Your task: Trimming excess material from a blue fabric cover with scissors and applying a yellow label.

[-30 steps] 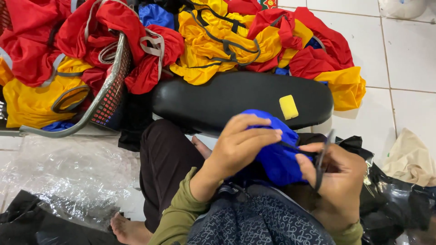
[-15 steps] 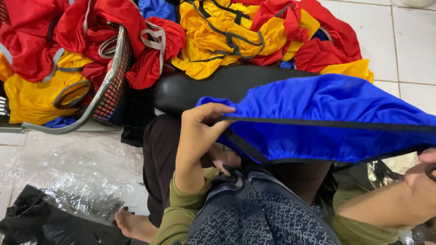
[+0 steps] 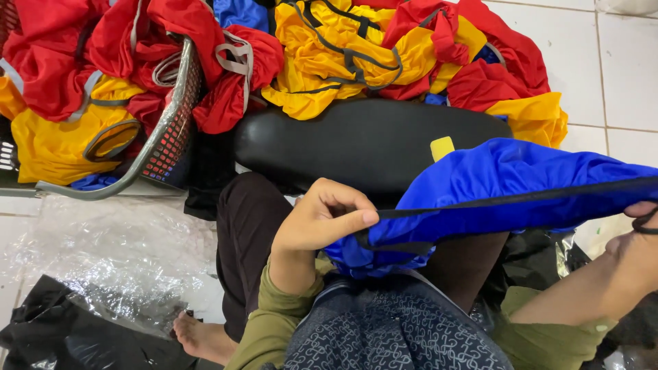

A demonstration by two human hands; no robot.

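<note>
I hold a blue garment (image 3: 507,185) with black edge trim stretched out over my lap. My left hand (image 3: 319,223) pinches the black trim at the garment's left end, fingers closed on it. My right hand (image 3: 634,240) is at the right edge of the view, gripping the other end of the trim; a black loop shows at its fingers. The cloth hangs taut between both hands, above my dark trousers and patterned top.
A black padded seat (image 3: 356,140) lies just beyond my knees. Behind it sits a heap of red and yellow garments (image 3: 384,48). A grey mesh basket (image 3: 168,116) full of clothes stands at the left. Clear plastic sheeting (image 3: 110,260) covers the floor at the left.
From a bunched bundle between both hands, the blue garment has been pulled wide. My right hand moved far right; my left hand slid down along the trim and now pinches it.
</note>
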